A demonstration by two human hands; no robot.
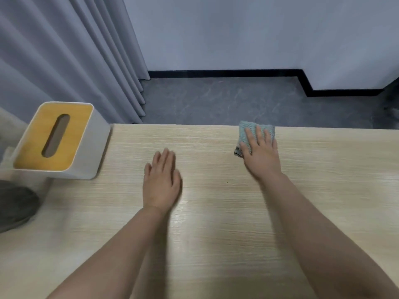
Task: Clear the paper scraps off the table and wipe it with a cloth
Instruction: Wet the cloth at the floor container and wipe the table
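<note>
- The cloth (257, 131), a folded blue-green pad, lies in the upper right of the frame, right against the far edge of the tabletop (216, 234).
- The right hand (262, 155) lies flat on top of it, fingers (259, 134) straight and slightly spread, pressing rather than curling round; cloth shows beyond the fingertips and at the left side of the palm.
- The left hand (162, 180) is at the centre of the frame, palm down, fingers straight and close together, holding nothing. It is blurred, and I cannot tell whether it touches the wood or hovers just above.
- No paper scraps are visible on the tabletop, so clearing seems done and wiping is the step in hand.
- The relation that matters: the cloth sits directly beneath the right hand, at the far edge, so the unwiped surface lies toward the bottom and left of the frame. The right hand is clearly the one to work; the left is well apart from the cloth.
- A white tissue box (58, 141) with a wooden top stands at the left of the frame, a likely obstacle to a leftward stroke.
</note>
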